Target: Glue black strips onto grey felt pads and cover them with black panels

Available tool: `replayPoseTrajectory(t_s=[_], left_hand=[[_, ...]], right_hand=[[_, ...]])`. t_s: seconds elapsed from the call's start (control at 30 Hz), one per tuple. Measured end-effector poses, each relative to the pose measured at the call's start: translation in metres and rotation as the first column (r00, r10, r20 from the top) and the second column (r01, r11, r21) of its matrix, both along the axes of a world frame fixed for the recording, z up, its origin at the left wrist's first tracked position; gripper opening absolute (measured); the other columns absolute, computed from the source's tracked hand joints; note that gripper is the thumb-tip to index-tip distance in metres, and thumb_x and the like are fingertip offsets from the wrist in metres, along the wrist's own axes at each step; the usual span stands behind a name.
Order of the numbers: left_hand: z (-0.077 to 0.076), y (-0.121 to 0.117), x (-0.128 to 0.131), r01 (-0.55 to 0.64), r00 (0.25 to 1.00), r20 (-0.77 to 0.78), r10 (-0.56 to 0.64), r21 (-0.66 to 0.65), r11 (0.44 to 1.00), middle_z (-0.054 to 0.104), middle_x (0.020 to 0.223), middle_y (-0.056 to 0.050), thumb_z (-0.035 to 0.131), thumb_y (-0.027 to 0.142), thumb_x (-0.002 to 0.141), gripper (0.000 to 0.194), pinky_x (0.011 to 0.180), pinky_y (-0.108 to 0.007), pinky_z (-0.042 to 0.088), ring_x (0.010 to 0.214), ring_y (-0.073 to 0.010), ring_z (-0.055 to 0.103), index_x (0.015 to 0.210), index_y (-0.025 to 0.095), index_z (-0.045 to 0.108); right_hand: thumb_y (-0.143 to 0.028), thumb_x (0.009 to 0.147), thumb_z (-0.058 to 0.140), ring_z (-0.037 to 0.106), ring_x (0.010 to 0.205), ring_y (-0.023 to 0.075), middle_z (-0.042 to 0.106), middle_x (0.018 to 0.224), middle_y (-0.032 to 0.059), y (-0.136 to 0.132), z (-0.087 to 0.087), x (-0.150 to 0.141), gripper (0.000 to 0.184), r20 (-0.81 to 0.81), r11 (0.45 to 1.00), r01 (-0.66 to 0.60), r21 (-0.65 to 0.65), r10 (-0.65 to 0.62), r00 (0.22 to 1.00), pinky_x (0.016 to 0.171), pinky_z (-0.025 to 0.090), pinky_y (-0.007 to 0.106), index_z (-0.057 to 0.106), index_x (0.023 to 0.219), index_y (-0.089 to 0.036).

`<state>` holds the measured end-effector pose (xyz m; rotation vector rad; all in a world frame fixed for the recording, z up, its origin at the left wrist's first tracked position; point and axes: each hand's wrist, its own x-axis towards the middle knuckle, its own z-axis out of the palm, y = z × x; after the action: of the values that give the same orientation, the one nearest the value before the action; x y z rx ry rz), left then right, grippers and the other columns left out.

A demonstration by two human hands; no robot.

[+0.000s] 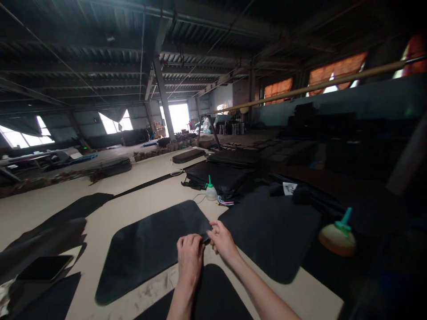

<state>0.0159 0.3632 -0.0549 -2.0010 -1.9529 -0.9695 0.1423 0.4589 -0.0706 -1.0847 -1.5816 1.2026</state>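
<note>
A black flat panel with rounded corners [150, 244] lies on the pale tabletop in front of me. My left hand [191, 253] is closed at its near right corner, fingers curled over the edge. Just to the right, my right hand [223, 239] has thumb and fingers bent together at the same corner. A small dark piece of that edge [206, 239] shows between the hands, apparently lifted a little. Fingertips partly hide the grip. Another black panel [276, 231] lies right of my right hand, and a third [216, 293] lies below my wrists.
A squeeze bottle with a green nozzle [211, 192] stands beyond the panel, beside thin cords [225, 202]. A larger amber squeeze bottle [337, 240] sits at the right. Black sheets [66, 222] and a phone [45, 268] lie left. Stacked black pieces [233, 156] are farther back.
</note>
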Motion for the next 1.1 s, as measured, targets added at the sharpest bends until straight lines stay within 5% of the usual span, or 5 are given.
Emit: replayPoseTrajectory(t_s=[0.5,0.67,0.87,0.97,1.1], left_hand=[[0.016,-0.007,0.007,0.027,0.867,0.498,-0.029,0.011,1.0,0.067,0.097,-0.004,0.063,0.028,0.088,0.041,0.095,-0.041,0.043,0.096,-0.0214,0.061,0.128,0.023,0.06],[0.149,0.025,0.003,0.011,0.34,0.924,-0.175,0.182,0.983,0.039,0.063,0.009,0.057,0.046,0.092,0.08,0.055,-0.022,0.033,0.052,-0.0081,0.04,0.156,0.019,0.016],[0.323,0.087,-0.04,0.053,0.327,0.927,-0.181,0.173,0.983,0.049,0.068,0.007,0.061,0.02,0.084,0.088,0.057,-0.019,0.034,0.049,-0.0035,0.037,0.156,0.015,0.01],[0.316,0.073,-0.028,0.059,0.351,0.918,-0.187,0.177,0.982,0.056,0.075,0.002,0.06,0.019,0.083,0.077,0.061,-0.021,0.039,0.055,-0.0049,0.045,0.151,0.012,0.024],[0.212,0.007,0.018,0.246,0.464,0.863,-0.198,0.089,0.965,0.054,0.067,0.003,0.067,0.034,0.08,0.057,0.058,-0.022,0.038,0.059,-0.0091,0.047,0.131,0.013,0.055]], right_hand=[[-0.043,0.081,0.049,0.056,0.049,0.0132,0.058,0.063,-0.0039,-0.002,0.001,-0.001,0.033,0.042,0.999,-0.005,0.053,0.002,0.999,0.045,0.041,0.022,0.054,0.106,-0.021],[-0.041,0.081,0.049,0.055,0.049,0.015,0.053,0.059,-0.0045,-0.003,0.005,0.0,0.028,0.041,0.996,-0.013,0.085,0.01,0.999,0.045,0.04,0.023,0.057,0.101,-0.024],[-0.045,0.083,0.045,0.058,0.053,0.0175,0.054,0.062,-0.003,0.003,-0.005,-0.001,0.033,0.076,0.994,-0.028,0.103,0.02,0.997,0.047,0.041,0.025,0.056,0.106,-0.024],[-0.041,0.083,0.047,0.058,0.054,0.0177,0.056,0.063,-0.0026,0.002,-0.003,0.0,0.031,0.101,0.994,-0.012,0.109,0.001,0.995,0.049,0.041,0.026,0.059,0.107,-0.024],[-0.034,0.081,0.054,0.061,0.061,0.0184,0.059,0.063,-0.0018,0.001,0.001,0.001,0.025,0.099,0.993,0.03,0.117,-0.042,0.994,0.055,0.041,0.025,0.062,0.103,-0.025]])
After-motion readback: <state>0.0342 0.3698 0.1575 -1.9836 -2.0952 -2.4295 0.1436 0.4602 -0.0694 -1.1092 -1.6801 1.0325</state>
